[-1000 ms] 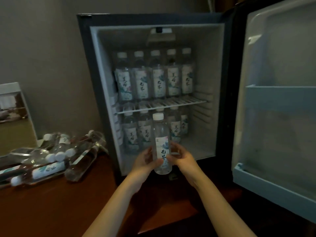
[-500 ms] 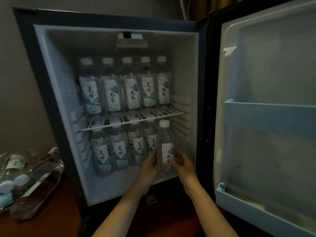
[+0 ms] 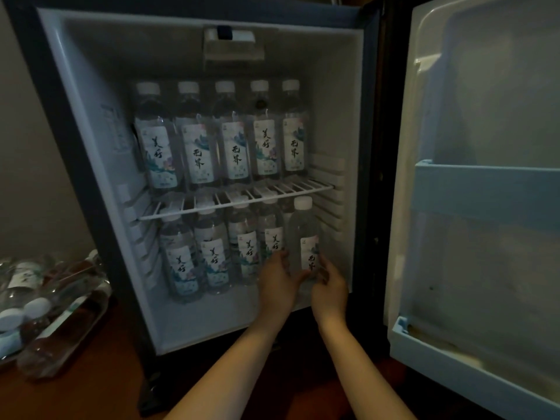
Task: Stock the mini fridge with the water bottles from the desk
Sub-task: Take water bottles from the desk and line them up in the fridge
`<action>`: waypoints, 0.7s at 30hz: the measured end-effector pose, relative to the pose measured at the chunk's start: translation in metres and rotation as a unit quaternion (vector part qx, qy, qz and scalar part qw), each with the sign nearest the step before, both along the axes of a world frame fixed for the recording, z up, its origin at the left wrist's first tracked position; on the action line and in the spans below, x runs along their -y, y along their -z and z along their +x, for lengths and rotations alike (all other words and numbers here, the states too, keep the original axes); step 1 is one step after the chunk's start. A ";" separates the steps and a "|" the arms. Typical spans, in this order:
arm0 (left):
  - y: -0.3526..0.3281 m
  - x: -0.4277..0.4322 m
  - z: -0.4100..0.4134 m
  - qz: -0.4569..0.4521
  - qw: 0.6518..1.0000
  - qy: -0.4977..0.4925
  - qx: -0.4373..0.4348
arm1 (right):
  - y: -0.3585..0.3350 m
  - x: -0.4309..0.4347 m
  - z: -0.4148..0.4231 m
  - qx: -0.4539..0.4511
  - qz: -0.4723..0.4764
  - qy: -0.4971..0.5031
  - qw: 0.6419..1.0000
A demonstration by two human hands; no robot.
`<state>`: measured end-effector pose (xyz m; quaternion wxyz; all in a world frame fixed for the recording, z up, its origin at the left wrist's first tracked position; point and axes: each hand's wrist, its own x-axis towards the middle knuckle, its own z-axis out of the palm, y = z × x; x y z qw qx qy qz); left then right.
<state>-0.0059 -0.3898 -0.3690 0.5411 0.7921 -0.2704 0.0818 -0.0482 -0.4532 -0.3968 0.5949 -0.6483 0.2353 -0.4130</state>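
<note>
Dim room around me, my view soft and grainy, pale fridge walls (image 3: pixel 328 101) the lightest patch, faint sheen on the open door (image 3: pixel 500 86), tabletop (image 3: pixel 91 398) sunk in brown shadow, straight edges bowing near the borders

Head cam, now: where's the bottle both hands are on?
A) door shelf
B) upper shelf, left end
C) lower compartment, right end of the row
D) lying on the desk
C: the left hand and right hand hold the bottle upright below the wire shelf, to the right of the other lower bottles.
</note>
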 end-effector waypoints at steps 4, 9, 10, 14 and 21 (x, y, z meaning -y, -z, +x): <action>0.005 0.007 0.006 0.020 0.999 -0.040 0.011 | -0.005 0.000 -0.001 0.008 0.019 -0.035 0.999; 0.014 0.014 0.008 0.031 0.998 -0.024 0.053 | -0.009 0.008 0.012 -0.008 0.013 -0.058 0.998; 0.016 0.015 0.011 0.043 0.997 -0.011 0.059 | -0.010 0.010 0.014 -0.009 0.017 -0.061 0.998; 0.021 0.017 0.021 0.069 0.995 0.029 0.061 | -0.012 0.019 0.026 -0.003 0.009 -0.063 0.998; 0.021 0.017 0.032 0.102 0.993 0.049 0.029 | -0.018 0.028 0.038 -0.013 0.029 -0.073 0.997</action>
